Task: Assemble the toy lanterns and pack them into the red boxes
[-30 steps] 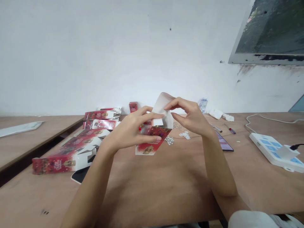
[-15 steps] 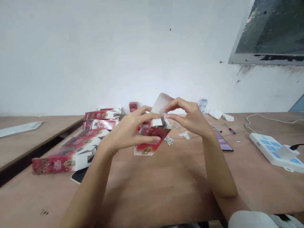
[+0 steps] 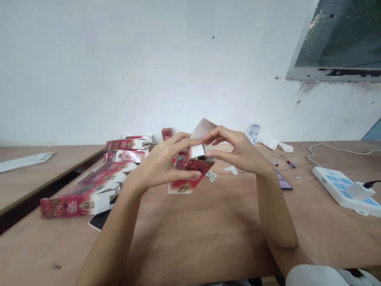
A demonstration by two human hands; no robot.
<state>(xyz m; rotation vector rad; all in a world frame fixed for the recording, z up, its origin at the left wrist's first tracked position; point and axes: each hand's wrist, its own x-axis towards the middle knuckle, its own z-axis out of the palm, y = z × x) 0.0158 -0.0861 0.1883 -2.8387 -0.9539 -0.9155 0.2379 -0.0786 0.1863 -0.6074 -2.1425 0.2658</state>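
Observation:
My left hand (image 3: 162,161) grips a red printed carton (image 3: 190,180), with the thumb across its front and the fingers over the back. The carton is tilted above the table, its top open and a pale lid flap (image 3: 204,126) standing up. A white flap or insert (image 3: 197,151) shows in the opening; which it is I cannot tell. My right hand (image 3: 235,149) is closed on the right side of the opening, thumb and fingertips on the carton's edge flap. Just behind the carton lie several small round white pieces (image 3: 212,176) and a cluster of white bits (image 3: 231,170).
Flattened and folded red cartons (image 3: 98,186) lie at left, near a dark gap between tables. A small red box (image 3: 167,134) stands by the wall. At right are a phone (image 3: 283,180), a screwdriver (image 3: 288,162), a clear bottle (image 3: 254,133) and a power strip (image 3: 345,188) with a cable.
My right hand has shifted slightly left and its fingers have moved from a pinch by the lid flap to the opening's right edge. The left hand and carton stay nearly still.

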